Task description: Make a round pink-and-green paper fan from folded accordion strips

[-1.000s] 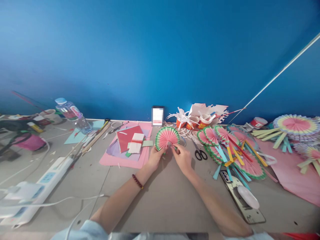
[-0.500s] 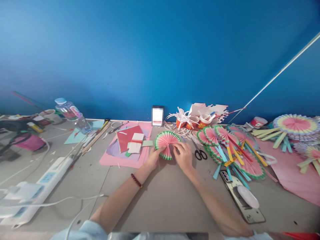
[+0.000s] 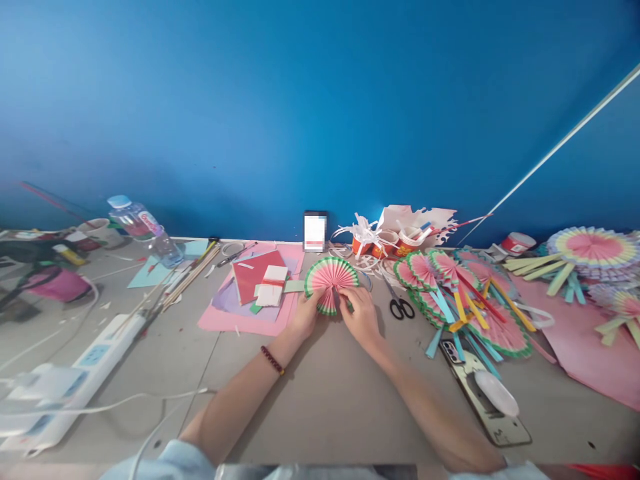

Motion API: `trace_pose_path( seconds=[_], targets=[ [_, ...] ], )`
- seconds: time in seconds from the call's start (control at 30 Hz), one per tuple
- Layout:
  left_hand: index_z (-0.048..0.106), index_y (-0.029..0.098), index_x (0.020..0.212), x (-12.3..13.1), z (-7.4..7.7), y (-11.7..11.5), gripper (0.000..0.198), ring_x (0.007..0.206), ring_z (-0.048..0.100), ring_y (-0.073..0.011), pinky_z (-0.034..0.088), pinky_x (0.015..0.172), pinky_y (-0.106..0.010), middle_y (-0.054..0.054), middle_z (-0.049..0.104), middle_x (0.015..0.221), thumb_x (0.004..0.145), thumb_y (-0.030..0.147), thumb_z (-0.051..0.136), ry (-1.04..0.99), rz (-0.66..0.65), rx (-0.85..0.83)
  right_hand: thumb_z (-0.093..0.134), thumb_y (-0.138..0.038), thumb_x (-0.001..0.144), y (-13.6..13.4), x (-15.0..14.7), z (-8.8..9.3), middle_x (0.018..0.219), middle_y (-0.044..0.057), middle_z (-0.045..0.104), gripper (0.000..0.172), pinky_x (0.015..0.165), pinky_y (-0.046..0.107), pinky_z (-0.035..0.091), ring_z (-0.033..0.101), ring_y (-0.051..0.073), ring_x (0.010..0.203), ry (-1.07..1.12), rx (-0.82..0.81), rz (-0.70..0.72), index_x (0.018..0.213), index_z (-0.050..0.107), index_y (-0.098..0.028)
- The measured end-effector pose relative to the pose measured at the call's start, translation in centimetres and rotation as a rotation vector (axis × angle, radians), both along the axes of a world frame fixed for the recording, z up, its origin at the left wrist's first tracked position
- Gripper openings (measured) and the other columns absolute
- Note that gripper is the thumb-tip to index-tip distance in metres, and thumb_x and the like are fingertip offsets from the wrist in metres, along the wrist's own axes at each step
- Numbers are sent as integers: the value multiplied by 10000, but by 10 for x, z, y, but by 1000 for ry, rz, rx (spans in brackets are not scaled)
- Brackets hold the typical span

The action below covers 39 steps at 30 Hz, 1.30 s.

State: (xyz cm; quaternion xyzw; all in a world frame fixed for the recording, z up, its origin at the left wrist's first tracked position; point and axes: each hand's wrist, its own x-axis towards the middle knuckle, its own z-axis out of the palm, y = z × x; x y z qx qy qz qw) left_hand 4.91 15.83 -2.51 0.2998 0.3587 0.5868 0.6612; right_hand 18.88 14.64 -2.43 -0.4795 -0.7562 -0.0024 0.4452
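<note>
A round pleated paper fan, pink with a green and white rim, is held up between both hands above the grey table. My left hand grips its lower left side, the thumb lying on the pleats. On the lower right, the bent fingers of my right hand pinch the fan near its centre. Left of the fan, a white bundle with a red band lies on red, purple and pink paper sheets. Black-handled scissors rest to the right of my right hand.
Finished fans with coloured strips and a phone under a white mouse-like object lie right. Red cups and a small upright screen stand behind. A power strip, sticks and a bottle are left.
The fan has shifted slightly left and up. My right hand has moved left with it, its fingers now lower and nearer the fan's centre.
</note>
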Motion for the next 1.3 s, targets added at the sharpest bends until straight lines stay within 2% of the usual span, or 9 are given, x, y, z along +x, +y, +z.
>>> trace_pose_path(
  seconds=[0.17,0.33,0.5,0.7,0.87,1.0,1.17,1.3],
  targets=[
    [676,158,859,0,2,-1,259,841,639,-215,486,760,-313,-81,696,929,689,353,701,-38,-7,3,522,-250,866,-4,-2,5,808,50,640,97,758,333,406,563,198,804,8,2,-12,847,600,-196],
    [672,151,850,1,4,-2,244,863,638,-220,484,767,-313,-82,701,939,700,342,695,-32,-8,20,591,-325,838,-3,-2,-1,899,55,641,127,806,349,415,561,212,886,-20,-18,0,868,638,-211],
    [681,172,839,0,4,-2,216,820,652,-222,500,735,-322,-85,708,939,704,339,688,-30,-29,-18,576,-304,848,2,1,-10,920,63,636,123,807,364,441,563,217,899,51,-61,19,899,652,-223],
    [685,157,873,-2,4,-2,253,833,654,-220,511,741,-321,-91,703,955,704,345,691,-47,-20,-7,560,-252,852,7,4,-10,901,51,633,93,813,352,450,560,209,897,102,-80,82,881,641,-214],
    [692,149,887,1,5,-4,294,884,652,-242,495,806,-337,-96,707,967,663,336,732,-17,6,21,530,-180,828,3,1,-6,913,61,637,123,810,365,439,558,216,890,44,-11,-45,875,641,-206],
    [692,145,896,2,7,-5,318,913,645,-258,491,820,-344,-110,705,994,637,319,757,25,-15,35,552,-203,836,0,2,1,887,54,656,100,795,365,423,556,216,866,-9,85,-116,871,645,-206],
    [696,134,885,-2,10,-5,333,930,640,-281,490,809,-352,-118,708,970,620,322,768,27,-118,-23,499,-158,860,3,6,3,819,38,663,153,756,347,417,567,200,822,-15,123,-75,850,642,-210],
    [692,157,860,-2,10,-4,285,921,638,-275,475,837,-369,-107,706,966,640,328,756,46,-84,-34,476,-132,861,3,6,2,822,37,665,168,764,342,420,572,191,825,13,97,-22,837,626,-202]
  ],
)
